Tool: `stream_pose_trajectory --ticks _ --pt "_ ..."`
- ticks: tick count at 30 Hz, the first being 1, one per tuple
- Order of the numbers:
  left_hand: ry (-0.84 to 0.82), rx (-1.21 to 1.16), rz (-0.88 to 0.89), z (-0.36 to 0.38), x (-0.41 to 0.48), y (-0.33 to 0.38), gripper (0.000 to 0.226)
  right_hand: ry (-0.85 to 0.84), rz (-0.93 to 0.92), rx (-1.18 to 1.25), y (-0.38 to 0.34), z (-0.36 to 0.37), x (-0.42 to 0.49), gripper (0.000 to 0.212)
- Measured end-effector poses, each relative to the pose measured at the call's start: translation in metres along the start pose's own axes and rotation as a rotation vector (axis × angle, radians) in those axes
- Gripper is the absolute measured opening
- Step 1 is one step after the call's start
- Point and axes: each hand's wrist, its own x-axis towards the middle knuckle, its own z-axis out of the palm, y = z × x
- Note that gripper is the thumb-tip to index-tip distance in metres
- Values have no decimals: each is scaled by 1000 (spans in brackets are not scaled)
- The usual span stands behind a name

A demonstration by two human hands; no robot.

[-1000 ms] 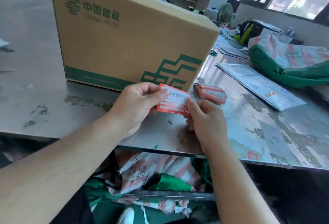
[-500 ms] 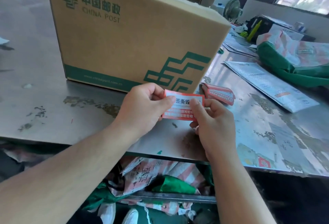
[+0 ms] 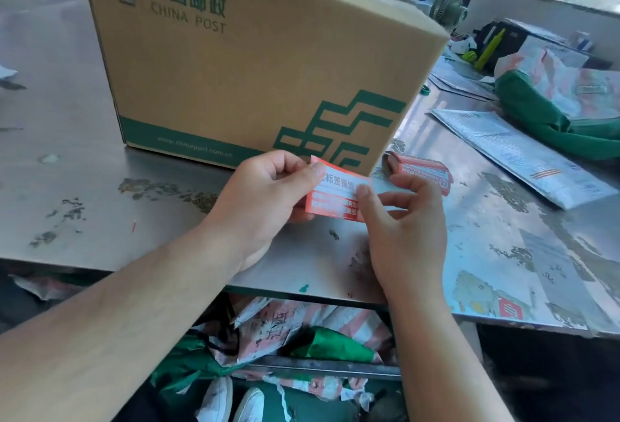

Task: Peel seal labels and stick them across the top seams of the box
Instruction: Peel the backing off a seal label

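A large brown China Post cardboard box (image 3: pixel 255 62) stands on the steel table (image 3: pixel 84 186), its top out of sight. In front of its lower right corner I hold a red and white seal label (image 3: pixel 335 198) above the table. My left hand (image 3: pixel 265 196) pinches the label's left end between thumb and fingers. My right hand (image 3: pixel 402 230) pinches its right end, thumb on the front face. A small stack of red seal labels (image 3: pixel 421 171) lies on the table just right of the box.
Grey printed mail bags (image 3: pixel 516 153) lie flat on the table to the right. A green and striped sack (image 3: pixel 553 106) sits further right, with a small fan (image 3: pixel 448 13) behind. More sacks (image 3: pixel 285 331) fill the shelf under the table.
Both hands and the label have shifted slightly right and up against the box. My right thumb has slid further onto the label's face.
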Motion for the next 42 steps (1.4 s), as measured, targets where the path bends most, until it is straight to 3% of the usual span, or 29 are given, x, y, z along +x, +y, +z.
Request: stream_pose_trajectory --ticks 2,5,13,17,21,26,32,36,42 --pt "-3 -30 -11 1 0 0 19 13 -43 -16 2 0 0 21" --pt "-12 -32 -23 1 0 0 22 -55 -139 -24 3 -2 -5 6" --pt "-79 -189 -84 -2 0 6 23 -345 -293 97 -2 -4 -8 38" --pt "-113 -220 -89 -3 -1 8 23 -345 -330 134 1 -3 -8 35" --pt "-151 -183 -104 -4 0 7 44 -332 -318 170 3 -4 -9 33" --pt "-192 -166 -115 -3 -3 9 50 -312 -305 207 1 -5 -11 29" --pt "-208 -147 -94 -4 -3 7 43 -311 -315 237 3 -6 -10 29" --pt "-217 -132 -80 -5 -2 4 25 -331 -298 266 3 -7 -11 31" --pt "-229 -138 -65 -7 -1 1 30 -367 -346 240 4 -8 -12 30"
